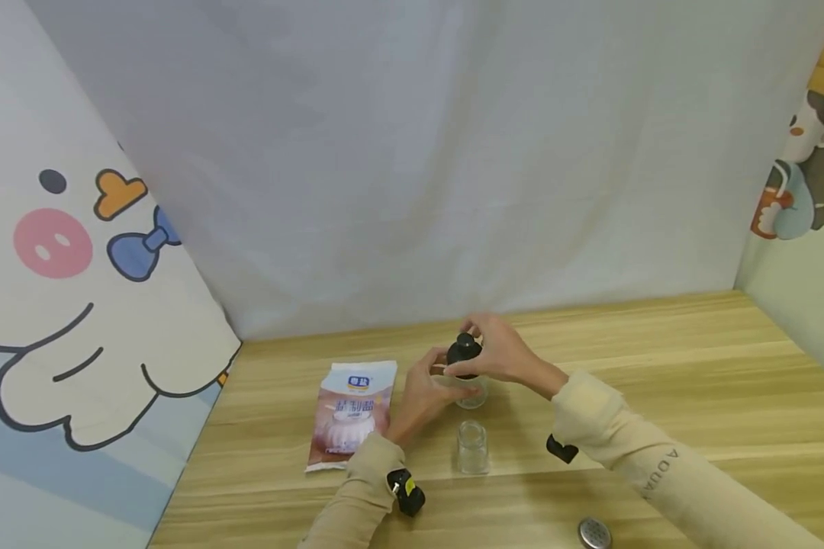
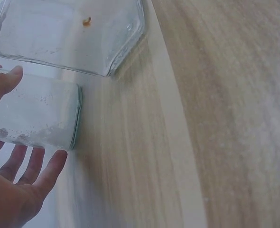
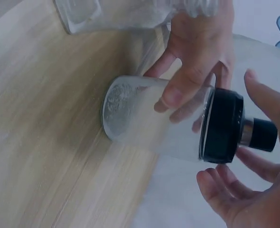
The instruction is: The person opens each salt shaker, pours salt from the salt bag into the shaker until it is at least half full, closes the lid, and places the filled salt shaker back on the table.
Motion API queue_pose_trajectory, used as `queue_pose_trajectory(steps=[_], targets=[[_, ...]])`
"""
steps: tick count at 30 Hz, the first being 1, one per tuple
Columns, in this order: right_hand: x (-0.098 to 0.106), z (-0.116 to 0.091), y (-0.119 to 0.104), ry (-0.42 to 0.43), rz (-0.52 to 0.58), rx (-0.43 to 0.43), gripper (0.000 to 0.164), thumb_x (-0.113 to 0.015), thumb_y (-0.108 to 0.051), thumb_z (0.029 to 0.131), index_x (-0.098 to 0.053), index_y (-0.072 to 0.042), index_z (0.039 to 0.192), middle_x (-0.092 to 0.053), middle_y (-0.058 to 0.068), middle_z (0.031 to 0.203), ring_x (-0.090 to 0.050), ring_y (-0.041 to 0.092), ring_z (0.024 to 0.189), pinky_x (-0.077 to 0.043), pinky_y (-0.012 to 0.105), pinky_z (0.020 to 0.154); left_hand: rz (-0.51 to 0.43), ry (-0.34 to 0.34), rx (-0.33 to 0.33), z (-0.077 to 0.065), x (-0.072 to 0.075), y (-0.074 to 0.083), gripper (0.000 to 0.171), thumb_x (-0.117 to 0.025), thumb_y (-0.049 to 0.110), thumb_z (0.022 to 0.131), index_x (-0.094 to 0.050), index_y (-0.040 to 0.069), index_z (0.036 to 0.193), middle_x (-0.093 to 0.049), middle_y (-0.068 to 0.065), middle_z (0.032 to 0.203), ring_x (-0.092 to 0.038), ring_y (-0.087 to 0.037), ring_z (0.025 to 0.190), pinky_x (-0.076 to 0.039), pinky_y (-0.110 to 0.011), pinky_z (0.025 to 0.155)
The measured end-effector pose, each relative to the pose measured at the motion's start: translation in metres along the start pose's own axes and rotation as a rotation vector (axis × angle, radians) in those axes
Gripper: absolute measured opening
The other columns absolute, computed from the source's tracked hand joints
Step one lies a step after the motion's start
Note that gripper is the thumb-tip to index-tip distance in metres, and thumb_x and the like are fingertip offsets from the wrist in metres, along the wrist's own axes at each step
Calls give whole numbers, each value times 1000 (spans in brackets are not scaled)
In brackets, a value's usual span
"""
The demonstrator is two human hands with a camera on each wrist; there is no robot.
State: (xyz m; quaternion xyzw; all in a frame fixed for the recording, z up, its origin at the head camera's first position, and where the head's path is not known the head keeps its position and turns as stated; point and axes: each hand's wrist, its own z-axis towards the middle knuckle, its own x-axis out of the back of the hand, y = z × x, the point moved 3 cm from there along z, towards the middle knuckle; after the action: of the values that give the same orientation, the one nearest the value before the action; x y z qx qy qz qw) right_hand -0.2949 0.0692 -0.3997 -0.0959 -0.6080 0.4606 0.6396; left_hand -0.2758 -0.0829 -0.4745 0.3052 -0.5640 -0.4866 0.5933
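Note:
A clear glass jar (image 3: 135, 114) stands on the table with white residue around its bottom. Its black lid (image 1: 463, 354) has a knob (image 3: 263, 134) on top and sits on the jar's mouth. My left hand (image 1: 422, 396) grips the side of the jar, thumb in front and fingers behind the glass. Around the lid is my right hand (image 1: 504, 351); in the right wrist view its thumb stands off the lid while fingertips (image 3: 223, 168) lie at the lid's far edge. Closer to me is a small clear glass bottle (image 1: 472, 450) with a threaded, uncovered neck.
Left of my hands lies a printed packet (image 1: 350, 419) with a white top and brown lower part. A round metal cap (image 1: 593, 532) with small holes rests near the front edge of view. Behind the wooden table (image 1: 659, 343) hangs a pale cloth (image 1: 419, 191).

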Motion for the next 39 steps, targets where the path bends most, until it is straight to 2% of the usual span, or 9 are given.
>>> queue_pose_trajectory(steps=[6, 9, 12, 15, 19, 22, 29, 34, 39], targets=[[-4, 2, -3, 31, -55, 43, 47, -88, -29, 63, -59, -4, 89, -57, 4, 79, -49, 17, 70, -42, 25, 55, -12, -17, -6, -7, 5, 22, 54, -84, 18, 70, -59, 17, 118, -62, -5, 110, -58, -24, 101, -53, -37, 81], [-4, 2, -4, -6, -31, 61, 44, -87, -22, 65, -61, -1, 93, -60, 7, 86, -54, 18, 74, -48, 26, 59, -6, -23, -22, -13, 9, 36, 51, -83, 14, 71, -60, 12, 116, -62, -9, 107, -59, -28, 98, -54, -35, 77], [-3, 2, -1, -71, 0, 76, 45, -84, -16, 67, -62, 1, 102, -62, 9, 95, -58, 21, 83, -53, 30, 66, -12, -25, -13, -14, 10, 38, 50, -83, 13, 71, -60, 11, 116, -61, -10, 107, -59, -30, 97, -54, -34, 76], [-1, 2, 1, -124, 37, 84, 46, -82, -9, 67, -62, 0, 107, -62, 9, 99, -58, 23, 89, -55, 32, 71, -27, -27, -4, -13, 9, 34, 52, -83, 14, 71, -59, 12, 117, -61, -10, 108, -59, -32, 98, -54, -35, 76], [1, -1, 1, -130, 52, 81, 51, -81, -8, 67, -60, 0, 113, -62, 9, 103, -57, 26, 95, -54, 36, 76, -19, -23, 3, -5, 5, 14, 55, -85, 21, 69, -59, 19, 118, -61, -6, 110, -59, -27, 98, -54, -35, 77], [1, -4, -1, -67, 14, 63, 55, -83, -18, 69, -58, 1, 114, -61, 12, 106, -56, 28, 97, -53, 39, 77, -22, -27, 13, 0, 1, -1, 56, -86, 28, 67, -59, 26, 116, -61, -2, 108, -60, -21, 96, -54, -33, 77], [-6, -10, -4, 96, -148, -10, 63, -84, -47, 65, -61, -1, 102, -61, 12, 93, -56, 24, 81, -50, 30, 60, -14, -10, 17, -5, 1, -3, 55, -87, 30, 66, -60, 32, 114, -61, 5, 104, -59, -15, 94, -51, -34, 80], [-6, -7, -3, 71, -109, 9, 55, -86, -37, 66, -61, 0, 97, -60, 7, 85, -53, 18, 74, -47, 26, 57, 14, -3, 16, -4, 0, -3, 56, -87, 33, 66, -60, 31, 115, -61, 6, 106, -57, -14, 98, -51, -34, 81], [1, -4, 1, -53, 6, 22, 51, -84, -17, 68, -60, 1, 109, -61, 9, 98, -56, 23, 87, -53, 32, 68, 16, -5, 18, -1, -1, -4, 57, -87, 34, 64, -60, 30, 114, -61, 6, 107, -56, -14, 100, -50, -34, 82]])
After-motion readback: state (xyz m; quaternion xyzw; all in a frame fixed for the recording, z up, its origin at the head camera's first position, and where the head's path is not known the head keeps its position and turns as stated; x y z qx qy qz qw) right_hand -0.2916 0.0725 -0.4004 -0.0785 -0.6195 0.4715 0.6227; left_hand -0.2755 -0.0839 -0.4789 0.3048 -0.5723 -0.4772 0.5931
